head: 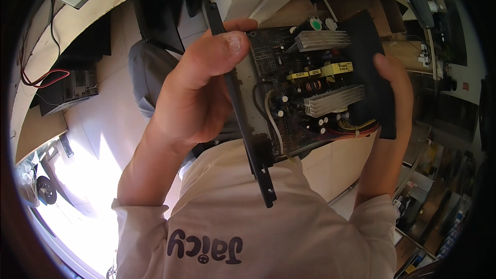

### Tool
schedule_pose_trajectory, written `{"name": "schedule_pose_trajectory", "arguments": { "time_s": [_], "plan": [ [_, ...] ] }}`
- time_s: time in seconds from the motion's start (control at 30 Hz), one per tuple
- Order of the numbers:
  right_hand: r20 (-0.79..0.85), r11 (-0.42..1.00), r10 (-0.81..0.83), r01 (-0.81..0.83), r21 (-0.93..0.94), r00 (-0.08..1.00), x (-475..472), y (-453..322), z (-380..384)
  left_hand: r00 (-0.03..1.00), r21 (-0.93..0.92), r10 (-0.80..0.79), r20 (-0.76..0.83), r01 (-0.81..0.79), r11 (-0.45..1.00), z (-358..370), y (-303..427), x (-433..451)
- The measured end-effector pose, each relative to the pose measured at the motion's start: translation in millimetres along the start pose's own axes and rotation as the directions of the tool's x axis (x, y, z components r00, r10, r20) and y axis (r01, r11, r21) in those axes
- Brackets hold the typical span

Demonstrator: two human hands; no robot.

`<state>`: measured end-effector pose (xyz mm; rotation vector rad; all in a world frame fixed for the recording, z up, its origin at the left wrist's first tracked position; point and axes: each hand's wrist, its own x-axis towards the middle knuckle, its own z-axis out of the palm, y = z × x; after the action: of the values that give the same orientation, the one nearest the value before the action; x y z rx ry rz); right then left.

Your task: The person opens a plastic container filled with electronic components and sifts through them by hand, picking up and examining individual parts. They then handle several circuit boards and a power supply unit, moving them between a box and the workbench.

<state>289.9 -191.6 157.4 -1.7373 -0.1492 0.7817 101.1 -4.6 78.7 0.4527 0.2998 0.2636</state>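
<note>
In the head view I hold an opened power supply unit up before my chest. My left hand (205, 73) grips its left edge, thumb on top, at a long black metal rail (242, 116) with holes in its ends. My right hand (393, 79) holds the right side, its thumb on a black panel (360, 73); its other fingers are hidden behind. Between them shows a dark circuit board (271, 50) with silver finned heatsinks (323, 41), yellow transformers (337, 69) and capacitors. Red, black and yellow wires (358, 128) run along its lower right edge.
A pale table edge (104, 4) curves across the top left, with a red and black cable (46, 79) hanging from it. Below that sits a dark computer case (71, 89) on the tiled floor. Shelves (430, 190) hold many small items at the right.
</note>
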Motion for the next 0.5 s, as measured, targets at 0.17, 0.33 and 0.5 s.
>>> {"name": "schedule_pose_trajectory", "arguments": {
  "time_s": [0.17, 0.33, 0.5],
  "plan": [
    [-0.030, 0.997, 0.072, -0.072, 0.008, 0.997, 13.8, -8.7, 2.8, 0.990, -0.115, -0.101, -0.095, 0.090, 0.989, 1.1, -1.7, 8.2],
    [0.022, 0.995, 0.060, -0.058, -0.075, 0.998, 20.1, -11.2, 1.8, 0.986, -0.166, -0.133, -0.098, 0.116, 0.979, -1.2, -0.9, 7.6],
    [0.105, 0.997, 0.033, -0.024, -0.079, 0.994, 19.4, -8.7, -3.6, 0.994, -0.172, -0.109, -0.025, 0.103, 0.980, -2.5, -1.3, 5.9]
  ]
}}
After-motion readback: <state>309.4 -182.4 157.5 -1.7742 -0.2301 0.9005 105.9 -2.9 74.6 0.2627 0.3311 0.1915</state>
